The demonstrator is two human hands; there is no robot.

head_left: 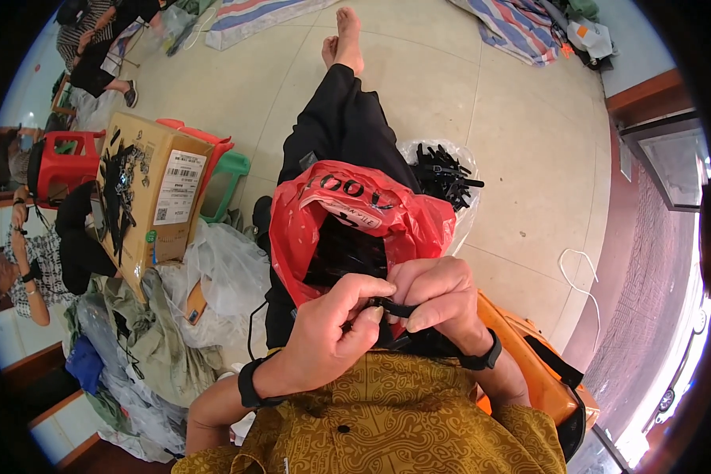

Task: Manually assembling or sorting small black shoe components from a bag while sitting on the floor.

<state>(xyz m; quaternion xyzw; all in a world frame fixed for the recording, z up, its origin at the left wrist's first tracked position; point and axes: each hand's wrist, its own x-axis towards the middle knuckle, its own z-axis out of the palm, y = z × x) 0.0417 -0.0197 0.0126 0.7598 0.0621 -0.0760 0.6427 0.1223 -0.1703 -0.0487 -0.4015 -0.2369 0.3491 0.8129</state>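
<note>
Above my lap, both hands meet over a short black strap with a small dark buckle-like end. My left hand pinches that end between thumb and fingers. The strap's other side is gripped by my right hand, its fingers curled and thumb pressed on it. Just beyond the hands, a red plastic bag lies gaping on my thighs. Dark, shiny pieces show inside it, too shadowed to make out. Each of my wrists carries a black band.
Right of my legs, several black straps lie on clear plastic. A cardboard box with black pieces on top stands left, near a red stool and a seated person. An orange chair is at my right; another person sits far left.
</note>
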